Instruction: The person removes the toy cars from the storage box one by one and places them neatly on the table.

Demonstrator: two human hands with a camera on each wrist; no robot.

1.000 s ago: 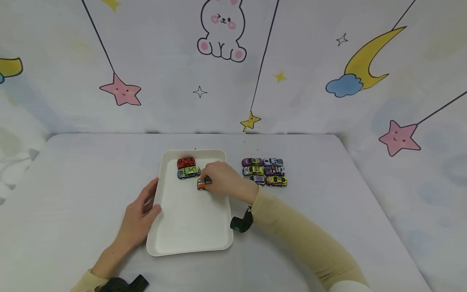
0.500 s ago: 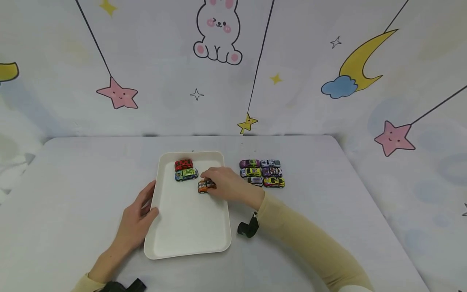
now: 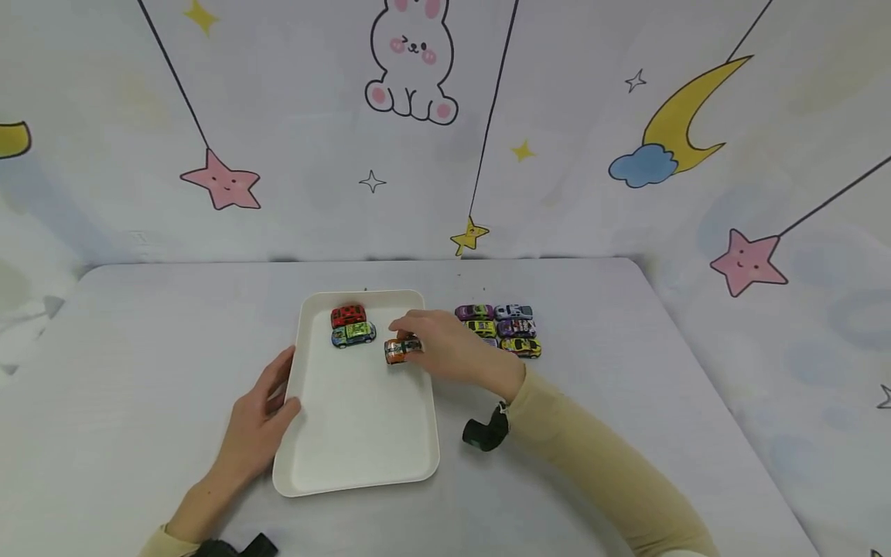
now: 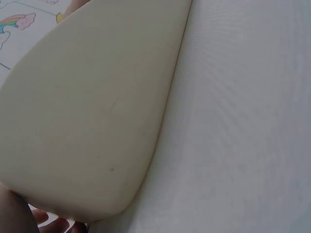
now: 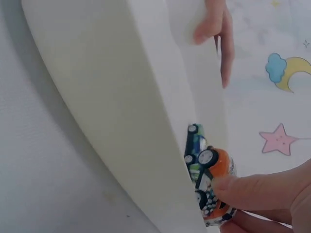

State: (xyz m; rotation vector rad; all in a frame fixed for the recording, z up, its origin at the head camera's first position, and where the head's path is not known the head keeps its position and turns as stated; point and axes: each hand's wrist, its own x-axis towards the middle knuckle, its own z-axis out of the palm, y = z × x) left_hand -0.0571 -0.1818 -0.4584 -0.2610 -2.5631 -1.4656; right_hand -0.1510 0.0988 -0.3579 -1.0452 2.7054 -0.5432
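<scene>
My right hand (image 3: 445,344) pinches an orange toy car (image 3: 397,350) between thumb and fingers, over the right side of a white tray (image 3: 351,441). In the right wrist view, the thumb presses the orange toy car (image 5: 221,167) near the tray's rim. My left hand (image 3: 257,422) holds the tray's left edge, its thumb at the rim and its fingers along the outside. Inside the tray, a red toy car (image 3: 348,315) and a green-blue toy car (image 3: 353,334) stand side by side near the far end. The left wrist view shows mostly the tray's outer wall (image 4: 97,107).
Right of the tray, several toy cars stand in two columns, among them a purple one (image 3: 475,312), a white-blue one (image 3: 513,311) and a yellow-red one (image 3: 520,347). My right hand partly covers them. A white cloth (image 3: 592,309) covers the table.
My right hand has moved right with the orange toy car, away from the green-blue one and towards the tray's right rim. The left hand stays on the tray. The head view has shifted slightly.
</scene>
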